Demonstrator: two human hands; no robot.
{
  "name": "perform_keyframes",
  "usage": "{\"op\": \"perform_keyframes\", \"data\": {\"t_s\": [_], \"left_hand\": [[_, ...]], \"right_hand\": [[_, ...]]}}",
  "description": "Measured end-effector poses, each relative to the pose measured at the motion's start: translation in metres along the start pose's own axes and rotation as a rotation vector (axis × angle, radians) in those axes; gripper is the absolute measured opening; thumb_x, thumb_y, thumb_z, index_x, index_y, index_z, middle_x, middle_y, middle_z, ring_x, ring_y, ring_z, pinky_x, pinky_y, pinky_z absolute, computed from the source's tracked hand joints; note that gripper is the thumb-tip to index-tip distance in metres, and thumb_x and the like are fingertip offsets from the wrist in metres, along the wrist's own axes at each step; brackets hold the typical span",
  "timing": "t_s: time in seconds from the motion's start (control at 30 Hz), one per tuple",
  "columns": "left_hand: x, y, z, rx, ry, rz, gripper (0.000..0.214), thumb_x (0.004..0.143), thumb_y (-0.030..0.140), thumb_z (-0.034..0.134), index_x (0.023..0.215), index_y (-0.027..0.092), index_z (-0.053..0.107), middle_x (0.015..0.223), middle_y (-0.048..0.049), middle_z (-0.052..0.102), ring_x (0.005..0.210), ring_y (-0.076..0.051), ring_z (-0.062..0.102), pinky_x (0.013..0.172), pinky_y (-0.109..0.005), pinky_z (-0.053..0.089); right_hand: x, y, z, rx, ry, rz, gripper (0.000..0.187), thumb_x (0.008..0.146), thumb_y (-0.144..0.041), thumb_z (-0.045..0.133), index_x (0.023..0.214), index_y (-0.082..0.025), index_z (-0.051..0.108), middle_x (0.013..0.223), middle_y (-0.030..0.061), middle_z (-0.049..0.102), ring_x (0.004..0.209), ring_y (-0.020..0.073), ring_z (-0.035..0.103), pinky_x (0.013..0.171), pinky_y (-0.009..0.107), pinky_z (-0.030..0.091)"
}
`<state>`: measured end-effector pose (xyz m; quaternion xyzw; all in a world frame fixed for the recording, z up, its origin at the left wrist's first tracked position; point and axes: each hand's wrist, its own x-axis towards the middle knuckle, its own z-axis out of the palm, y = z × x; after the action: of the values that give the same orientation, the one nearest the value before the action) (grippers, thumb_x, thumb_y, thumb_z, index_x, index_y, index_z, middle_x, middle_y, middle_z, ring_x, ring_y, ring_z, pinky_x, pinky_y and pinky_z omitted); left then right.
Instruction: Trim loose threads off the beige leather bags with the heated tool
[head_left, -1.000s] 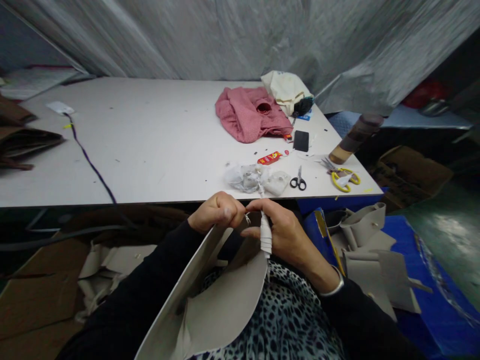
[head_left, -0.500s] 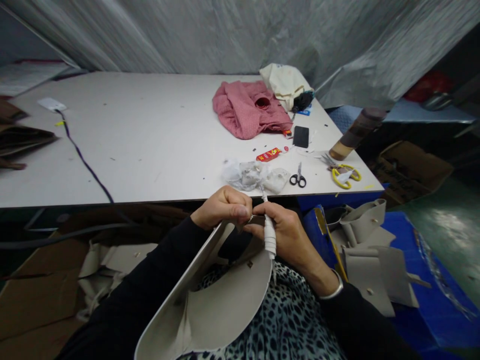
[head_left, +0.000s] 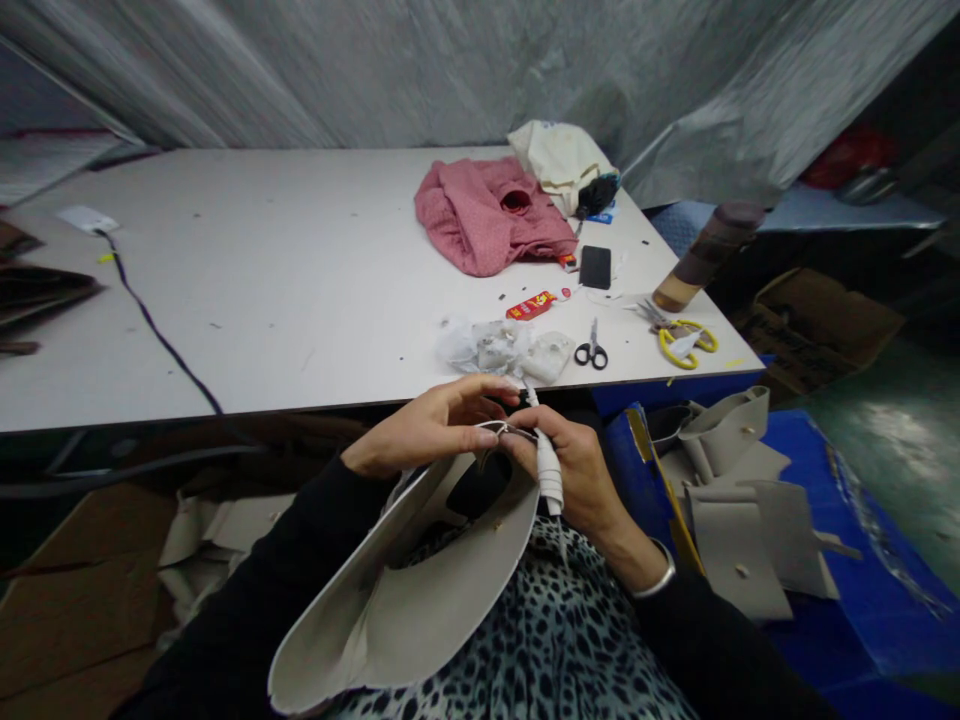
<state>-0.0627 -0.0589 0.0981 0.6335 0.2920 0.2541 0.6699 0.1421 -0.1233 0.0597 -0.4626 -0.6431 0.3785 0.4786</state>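
A light beige leather-like bag [head_left: 442,610] lies across my lap, tilted, with its opening towards me. My left hand [head_left: 442,420] is at the bag's upper end, its thumb on the near side of a thin strip there and its fingers stretched along the far side. My right hand [head_left: 574,465] pinches the same end between thumb and forefinger. A slim tool wrapped in white tape [head_left: 550,475] runs through the right hand, with a thin dark tip pointing down. The fingers partly hide the pinched spot. A small metal stud [head_left: 498,525] shows on the bag.
On the white table [head_left: 300,270] are clear plastic bags [head_left: 499,345], small black scissors [head_left: 592,352], yellow-handled scissors [head_left: 686,343], a bottle [head_left: 709,255] and a pink garment [head_left: 487,215]. Beige bag pieces [head_left: 731,530] lie at the right; a cardboard box [head_left: 82,590] stands at the left.
My left hand has opened from a tight pinch, its fingers now stretched out and shifted slightly left. My right hand keeps hold of the bag's end and the wrapped tool.
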Motion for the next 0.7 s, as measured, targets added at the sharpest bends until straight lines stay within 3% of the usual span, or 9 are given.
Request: {"op": "perform_keyframes", "data": {"t_s": [0.1, 0.2, 0.3, 0.43, 0.63, 0.7], "left_hand": [[-0.005, 0.006, 0.002, 0.263, -0.04, -0.088, 0.042, 0.088, 0.028, 0.076, 0.13, 0.024, 0.072, 0.131, -0.0081, 0.073, 0.123, -0.027, 0.065, 0.11, -0.041, 0.047], [-0.002, -0.001, 0.006, 0.357, 0.053, -0.085, 0.038, 0.087, 0.03, 0.077, 0.123, 0.021, 0.075, 0.124, -0.0069, 0.076, 0.115, -0.027, 0.068, 0.106, -0.039, 0.049], [0.008, -0.015, 0.009, 0.3, 0.207, -0.123, 0.031, 0.085, 0.037, 0.079, 0.109, 0.017, 0.079, 0.109, -0.0081, 0.079, 0.1, -0.026, 0.071, 0.093, -0.036, 0.053], [0.023, -0.031, 0.006, 0.136, 0.286, -0.165, 0.024, 0.081, 0.036, 0.081, 0.093, 0.016, 0.081, 0.091, -0.0063, 0.078, 0.083, -0.02, 0.068, 0.079, -0.029, 0.052], [0.044, -0.04, 0.0, -0.091, 0.373, -0.289, 0.03, 0.073, 0.04, 0.087, 0.083, 0.015, 0.075, 0.071, -0.0014, 0.068, 0.061, -0.015, 0.059, 0.059, -0.025, 0.045], [0.052, -0.044, 0.0, -0.092, 0.382, -0.321, 0.03, 0.07, 0.039, 0.088, 0.08, 0.015, 0.073, 0.067, -0.0002, 0.065, 0.058, -0.013, 0.056, 0.056, -0.024, 0.042]], "right_hand": [[0.001, 0.005, 0.003, -0.007, 0.057, 0.025, 0.01, 0.093, -0.03, 0.073, 0.095, -0.02, 0.074, 0.078, 0.0005, 0.071, 0.064, 0.0132, 0.061, 0.058, 0.022, 0.046], [0.004, 0.01, 0.006, -0.039, 0.091, 0.055, 0.011, 0.092, -0.031, 0.073, 0.093, -0.02, 0.074, 0.073, -0.0005, 0.069, 0.062, 0.0126, 0.058, 0.056, 0.022, 0.044], [0.009, 0.015, 0.007, -0.029, 0.083, 0.076, 0.013, 0.092, -0.032, 0.073, 0.094, -0.02, 0.075, 0.071, -0.0012, 0.068, 0.06, 0.0126, 0.058, 0.056, 0.023, 0.044], [0.016, 0.026, 0.001, -0.004, 0.056, 0.065, 0.018, 0.095, -0.037, 0.071, 0.099, -0.02, 0.074, 0.077, -0.0006, 0.071, 0.062, 0.0133, 0.061, 0.059, 0.024, 0.049], [0.027, 0.051, -0.035, -0.113, 0.114, 0.064, 0.035, 0.107, -0.044, 0.053, 0.132, -0.025, 0.067, 0.102, 0.0054, 0.076, 0.088, 0.02, 0.072, 0.082, 0.034, 0.059], [0.033, 0.062, -0.049, -0.183, 0.165, 0.041, 0.038, 0.108, -0.046, 0.051, 0.132, -0.023, 0.069, 0.106, 0.0074, 0.074, 0.091, 0.0209, 0.071, 0.088, 0.038, 0.058]]}}
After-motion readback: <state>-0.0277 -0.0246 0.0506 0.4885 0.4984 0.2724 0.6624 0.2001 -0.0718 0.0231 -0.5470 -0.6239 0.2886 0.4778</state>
